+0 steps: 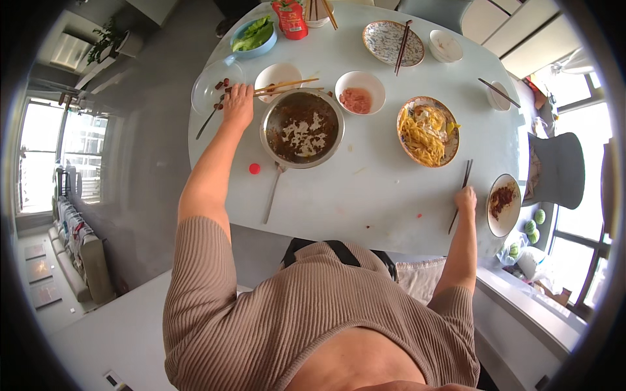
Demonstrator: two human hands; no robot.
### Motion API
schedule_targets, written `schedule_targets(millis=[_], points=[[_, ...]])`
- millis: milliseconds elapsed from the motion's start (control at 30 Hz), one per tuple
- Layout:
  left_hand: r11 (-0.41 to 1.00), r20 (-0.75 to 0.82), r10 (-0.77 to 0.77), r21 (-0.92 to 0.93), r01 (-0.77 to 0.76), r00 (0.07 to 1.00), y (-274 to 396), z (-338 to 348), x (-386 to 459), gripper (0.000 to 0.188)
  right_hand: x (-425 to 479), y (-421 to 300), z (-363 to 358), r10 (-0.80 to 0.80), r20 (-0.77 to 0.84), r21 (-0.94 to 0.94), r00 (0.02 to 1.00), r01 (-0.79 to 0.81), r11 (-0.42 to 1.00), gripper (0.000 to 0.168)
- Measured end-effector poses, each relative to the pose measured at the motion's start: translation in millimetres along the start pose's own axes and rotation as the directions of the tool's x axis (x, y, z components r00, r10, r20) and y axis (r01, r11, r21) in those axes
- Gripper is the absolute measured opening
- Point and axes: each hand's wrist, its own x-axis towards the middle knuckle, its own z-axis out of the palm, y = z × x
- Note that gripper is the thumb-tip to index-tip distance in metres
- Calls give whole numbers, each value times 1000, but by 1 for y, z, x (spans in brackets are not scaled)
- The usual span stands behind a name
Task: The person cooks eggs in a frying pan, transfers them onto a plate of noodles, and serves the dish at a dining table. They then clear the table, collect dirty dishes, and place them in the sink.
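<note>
My left hand (pixel 238 105) is at the table's left, its fingers closed over the ends of light wooden chopsticks (pixel 288 84). These reach across a white bowl (pixel 279 73) towards the rim of a steel basin (pixel 264 132) of dark broth with pale patches. Under that hand lies a dark-handled utensil (pixel 206 125), its far end partly hidden, by a clear lid or plate (pixel 200 85) with reddish-brown pieces. At the right, my right hand (pixel 465 198) grips dark chopsticks (pixel 468 171), between a patterned plate of yellow shredded food (pixel 428 139) and a bowl with dark red remains (pixel 503 200).
A metal spoon (pixel 273 195) and a red cap (pixel 254 168) lie near the basin. Beyond are a bowl of pink meat (pixel 356 100), a blue bowl of lettuce (pixel 253 36), a red pouch (pixel 292 22), a patterned plate (pixel 384 46) with chopsticks and white bowls (pixel 445 46). A grey chair (pixel 557 171) stands right.
</note>
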Motion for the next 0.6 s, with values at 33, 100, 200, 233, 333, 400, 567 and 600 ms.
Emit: schedule_targets(millis=[33, 100, 200, 233, 333, 400, 567, 600], points=[[1000, 48, 19, 21, -20, 999, -1, 3, 6, 36, -15, -12, 2, -8, -10, 46, 1000, 8, 999, 19], [997, 145, 46, 62, -56, 988, 0, 5, 15, 34, -47, -32, -11, 86, 38, 61, 996, -89, 994, 21], [994, 144, 89, 46, -97, 986, 20, -3, 30, 21, -87, -19, -6, 140, -16, 93, 990, -138, 986, 20], [993, 166, 94, 57, -105, 982, 20, -5, 32, 18, -97, -20, -12, 149, -26, 121, 989, -145, 982, 21], [997, -10, -3, -74, 2, 1000, 15, -1, 24, 13, -120, -19, -24, 202, -41, 359, 978, -175, 917, 21], [926, 103, -155, -331, 181, 983, 20, -18, 16, 12, -138, -34, -35, 115, -339, 461, 934, 59, 885, 11], [-555, 455, 516, -469, 688, 726, 69, -119, -40, 20, -177, -169, -123, -63, 145, 960, 987, -125, 251, 20], [-565, 415, 565, -435, 701, 713, 81, -133, -52, 20, -178, -193, -126, -197, 182, 976, 963, -153, 155, 21]])
